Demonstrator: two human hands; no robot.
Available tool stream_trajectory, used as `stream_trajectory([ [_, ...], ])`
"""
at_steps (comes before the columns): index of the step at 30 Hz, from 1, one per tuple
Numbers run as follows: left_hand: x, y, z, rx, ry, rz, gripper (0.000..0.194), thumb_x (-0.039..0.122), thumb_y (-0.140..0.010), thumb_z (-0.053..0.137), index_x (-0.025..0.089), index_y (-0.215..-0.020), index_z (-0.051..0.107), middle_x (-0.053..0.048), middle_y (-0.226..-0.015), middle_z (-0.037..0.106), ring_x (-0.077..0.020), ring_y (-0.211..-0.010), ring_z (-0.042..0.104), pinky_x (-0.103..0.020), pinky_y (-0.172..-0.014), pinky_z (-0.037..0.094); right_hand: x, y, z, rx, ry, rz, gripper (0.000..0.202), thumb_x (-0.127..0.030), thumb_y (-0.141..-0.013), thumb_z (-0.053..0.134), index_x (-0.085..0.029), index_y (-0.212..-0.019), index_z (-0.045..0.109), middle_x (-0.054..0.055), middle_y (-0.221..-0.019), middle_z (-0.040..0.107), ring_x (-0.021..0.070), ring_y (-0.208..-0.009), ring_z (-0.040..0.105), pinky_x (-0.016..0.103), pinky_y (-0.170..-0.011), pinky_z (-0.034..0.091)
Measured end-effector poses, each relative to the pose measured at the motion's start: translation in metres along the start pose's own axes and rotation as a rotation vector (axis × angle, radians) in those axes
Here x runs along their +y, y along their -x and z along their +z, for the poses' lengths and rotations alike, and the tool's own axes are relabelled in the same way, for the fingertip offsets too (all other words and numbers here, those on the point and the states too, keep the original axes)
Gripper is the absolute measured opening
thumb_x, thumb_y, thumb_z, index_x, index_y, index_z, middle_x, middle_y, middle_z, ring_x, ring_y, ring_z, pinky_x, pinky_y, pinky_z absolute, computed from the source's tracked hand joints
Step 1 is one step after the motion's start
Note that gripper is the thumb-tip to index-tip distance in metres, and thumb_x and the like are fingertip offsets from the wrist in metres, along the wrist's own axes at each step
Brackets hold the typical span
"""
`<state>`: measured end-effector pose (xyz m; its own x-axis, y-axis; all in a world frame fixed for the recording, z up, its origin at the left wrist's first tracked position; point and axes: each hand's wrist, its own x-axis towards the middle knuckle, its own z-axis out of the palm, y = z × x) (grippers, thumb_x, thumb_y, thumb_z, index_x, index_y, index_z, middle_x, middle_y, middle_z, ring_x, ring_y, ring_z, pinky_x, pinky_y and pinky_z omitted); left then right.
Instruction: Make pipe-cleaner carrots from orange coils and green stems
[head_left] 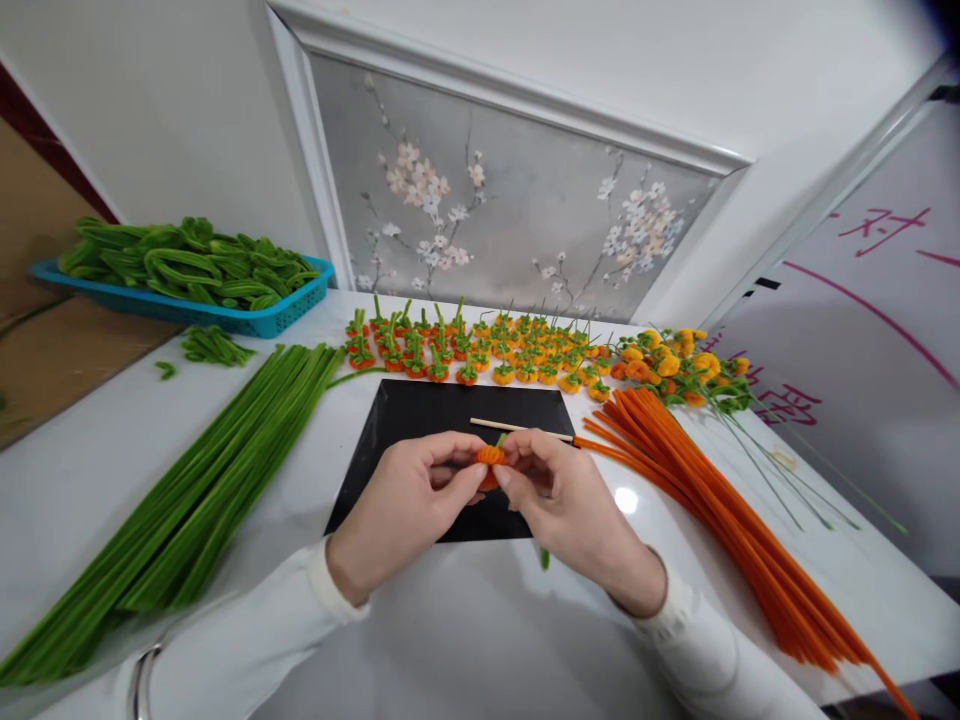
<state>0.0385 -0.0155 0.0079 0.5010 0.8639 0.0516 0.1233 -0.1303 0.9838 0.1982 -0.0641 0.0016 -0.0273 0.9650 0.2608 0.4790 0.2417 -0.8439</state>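
A small orange pumpkin-like piece [491,458] with a bit of green at its top is pinched between both hands, over the black mat [435,410]. My left hand [409,497] grips its left side with thumb and forefinger. On its right side, my right hand [566,500] presses with thumb and fingers. A thin pale stick [517,430] lies across the mat just behind the fingers. Part of a green piece [545,558] shows below my right hand.
Long green stems [202,480] lie at the left, orange ones [720,520] at the right. Rows of small finished pumpkins [525,350] stand behind the mat, beside a yellow-orange pile [675,365]. A blue basket [292,305] holds green loops; short green pieces [214,345] lie before it.
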Motion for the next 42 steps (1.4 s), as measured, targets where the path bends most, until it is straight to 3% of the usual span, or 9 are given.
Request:
stream_trajectory([
  [12, 0.001, 0.002, 0.0, -0.017, -0.161, 0.023, 0.016, 0.016, -0.079, 0.053, 0.015, -0.087, 0.066, -0.003, -0.079, 0.07, -0.0176, -0.071, 0.068, -0.026, -0.065, 0.056, -0.003, 0.002, 0.012, 0.033, 0.076, 0.02, 0.013, -0.013, -0.079, 0.048, -0.019, -0.089, 0.055, 0.001, -0.072, 0.064, 0.0114, -0.058, 0.061, 0.02, -0.053, 0.048],
  [16, -0.002, 0.002, -0.003, -0.041, -0.152, 0.031, 0.017, 0.017, -0.081, 0.052, 0.015, -0.091, 0.065, -0.004, -0.081, 0.07, -0.0169, -0.072, 0.068, -0.026, -0.067, 0.056, 0.0, 0.001, 0.009, -0.003, -0.026, 0.06, 0.01, -0.016, -0.081, 0.05, -0.019, -0.089, 0.055, 0.002, -0.075, 0.064, 0.0129, -0.064, 0.065, 0.022, -0.058, 0.052],
  [20, -0.002, 0.002, -0.006, -0.138, -0.098, 0.129, 0.034, 0.017, -0.081, 0.055, 0.019, -0.115, 0.056, -0.007, -0.104, 0.067, -0.0183, -0.087, 0.067, -0.028, -0.075, 0.057, 0.004, -0.002, 0.002, -0.046, -0.252, 0.14, 0.008, -0.024, -0.084, 0.052, -0.018, -0.09, 0.053, 0.001, -0.072, 0.063, 0.0123, -0.06, 0.064, 0.024, -0.058, 0.055],
  [23, -0.003, 0.002, -0.006, -0.146, -0.145, 0.208, 0.033, 0.015, -0.081, 0.057, 0.021, -0.113, 0.056, -0.007, -0.109, 0.063, -0.0176, -0.091, 0.065, -0.027, -0.077, 0.056, 0.006, -0.004, -0.002, -0.089, -0.363, 0.161, 0.016, -0.032, -0.085, 0.055, -0.016, -0.089, 0.054, 0.0, -0.068, 0.061, 0.0115, -0.056, 0.062, 0.024, -0.055, 0.054],
  [29, -0.006, -0.001, -0.008, -0.087, -0.125, 0.294, 0.031, 0.012, -0.082, 0.055, 0.021, -0.111, 0.062, -0.007, -0.113, 0.06, -0.0175, -0.098, 0.061, -0.027, -0.082, 0.054, 0.012, -0.004, -0.006, -0.081, -0.338, -0.006, 0.024, -0.027, -0.088, 0.051, -0.02, -0.11, 0.051, 0.001, -0.079, 0.063, 0.0114, -0.065, 0.063, 0.025, -0.06, 0.055],
  [33, -0.007, -0.004, -0.009, -0.107, -0.064, 0.313, 0.034, 0.012, -0.081, 0.057, 0.022, -0.112, 0.064, -0.007, -0.114, 0.062, -0.0187, -0.101, 0.061, -0.028, -0.085, 0.053, 0.013, -0.004, -0.005, -0.008, -0.146, -0.112, 0.023, -0.016, -0.081, 0.059, -0.022, -0.104, 0.057, 0.001, -0.086, 0.065, 0.0127, -0.075, 0.062, 0.026, -0.069, 0.054],
  [37, -0.007, -0.005, -0.008, -0.109, -0.044, 0.303, 0.031, 0.01, -0.08, 0.058, 0.02, -0.107, 0.067, -0.007, -0.108, 0.065, -0.018, -0.096, 0.063, -0.027, -0.083, 0.053, 0.013, -0.006, -0.005, 0.091, 0.093, -0.294, 0.013, -0.014, -0.082, 0.06, -0.021, -0.093, 0.061, 0.002, -0.083, 0.065, 0.0136, -0.075, 0.061, 0.026, -0.071, 0.052],
  [40, -0.006, -0.004, -0.008, -0.111, -0.076, 0.298, 0.029, 0.008, -0.078, 0.057, 0.018, -0.104, 0.067, -0.006, -0.103, 0.066, -0.017, -0.092, 0.064, -0.025, -0.081, 0.053, 0.018, -0.007, -0.008, 0.075, 0.163, -0.416, 0.01, -0.015, -0.085, 0.057, -0.02, -0.093, 0.06, 0.002, -0.085, 0.064, 0.0136, -0.079, 0.06, 0.027, -0.075, 0.051],
  [42, -0.005, -0.003, -0.008, -0.116, -0.13, 0.31, 0.031, 0.007, -0.079, 0.055, 0.02, -0.105, 0.066, -0.005, -0.103, 0.066, -0.0168, -0.092, 0.064, -0.025, -0.079, 0.053, 0.02, -0.008, -0.01, 0.046, 0.123, -0.409, 0.011, -0.019, -0.084, 0.06, -0.021, -0.095, 0.058, 0.002, -0.085, 0.063, 0.0131, -0.077, 0.06, 0.026, -0.072, 0.051],
])
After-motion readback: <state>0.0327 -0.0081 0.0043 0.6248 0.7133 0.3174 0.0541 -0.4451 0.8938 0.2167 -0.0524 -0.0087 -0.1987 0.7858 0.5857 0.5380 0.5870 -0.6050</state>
